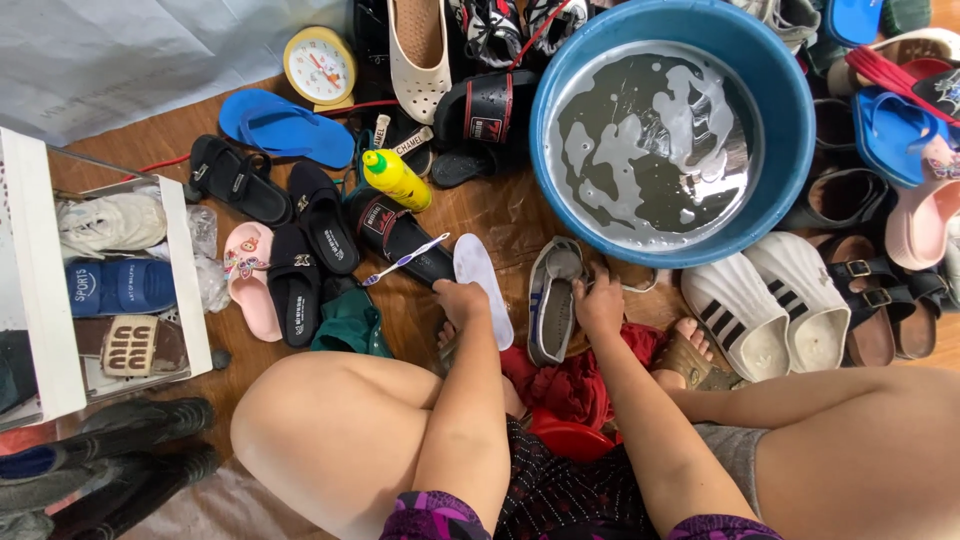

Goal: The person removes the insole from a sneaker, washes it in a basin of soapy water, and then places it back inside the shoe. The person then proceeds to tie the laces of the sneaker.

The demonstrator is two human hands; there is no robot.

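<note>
- Centrally, a large round blue plastic basin [780,120] of dark, foamy water sits on the brown wooden floor [500,210], ringed by sandals and slippers.
- A pair of white sneakers with black stripes [770,300] lies just below the basin.
- A worn grey slip-on shoe [552,300] rests between the hands; the right hand [600,300] grips its edge.
- A white insole [483,285] is pinched by the left hand [462,303].
- A yellow bottle with green cap [397,178] lies near a purple-and-white toothbrush [405,259].
</note>
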